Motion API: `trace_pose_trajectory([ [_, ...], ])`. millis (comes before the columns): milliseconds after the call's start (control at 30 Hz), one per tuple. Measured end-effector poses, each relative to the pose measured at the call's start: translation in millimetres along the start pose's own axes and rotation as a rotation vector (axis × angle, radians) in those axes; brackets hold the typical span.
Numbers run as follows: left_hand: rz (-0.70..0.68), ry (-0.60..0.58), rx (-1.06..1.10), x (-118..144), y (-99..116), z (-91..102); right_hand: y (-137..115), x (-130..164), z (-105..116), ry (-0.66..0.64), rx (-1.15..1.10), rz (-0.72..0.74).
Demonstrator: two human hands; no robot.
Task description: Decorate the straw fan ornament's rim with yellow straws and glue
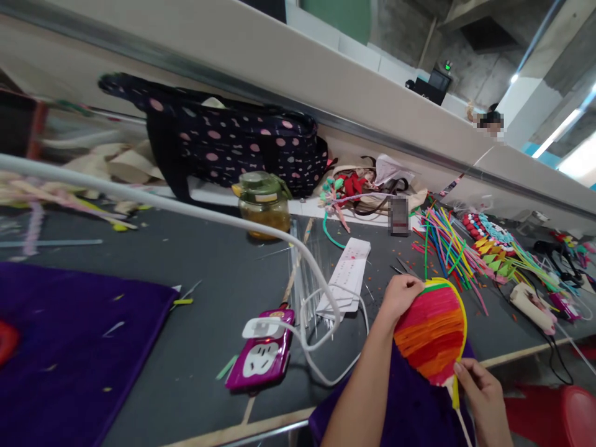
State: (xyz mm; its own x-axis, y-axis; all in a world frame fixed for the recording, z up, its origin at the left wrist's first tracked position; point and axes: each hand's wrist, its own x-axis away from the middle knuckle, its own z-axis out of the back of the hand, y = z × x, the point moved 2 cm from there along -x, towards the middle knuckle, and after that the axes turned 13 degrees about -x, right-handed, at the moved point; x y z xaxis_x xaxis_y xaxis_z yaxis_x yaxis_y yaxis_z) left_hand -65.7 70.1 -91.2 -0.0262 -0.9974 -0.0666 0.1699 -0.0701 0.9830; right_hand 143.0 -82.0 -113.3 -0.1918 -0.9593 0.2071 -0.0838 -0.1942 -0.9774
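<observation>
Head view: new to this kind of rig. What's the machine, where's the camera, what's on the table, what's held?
No machine: just a person's bare hands, seen by one camera worn on the head, facing forward and down. The left hand grips the upper edge of a colourful fan-shaped piece; the right hand pinches its yellow edging near the handle. On the dark tabletop are a purple socket block, a lidded jar and bright loose strips. A patterned bag lies behind the jar.

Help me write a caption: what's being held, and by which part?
A striped, colourful fan: the left hand holds its upper rim, the right hand its yellow edging near the handle.
</observation>
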Motion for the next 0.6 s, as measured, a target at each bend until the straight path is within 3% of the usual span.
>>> trace_pose_trajectory([
  [600,0.041,0.014,0.093,1,3,8.3,2,-11,-10,-0.057,-0.035,0.068],
])
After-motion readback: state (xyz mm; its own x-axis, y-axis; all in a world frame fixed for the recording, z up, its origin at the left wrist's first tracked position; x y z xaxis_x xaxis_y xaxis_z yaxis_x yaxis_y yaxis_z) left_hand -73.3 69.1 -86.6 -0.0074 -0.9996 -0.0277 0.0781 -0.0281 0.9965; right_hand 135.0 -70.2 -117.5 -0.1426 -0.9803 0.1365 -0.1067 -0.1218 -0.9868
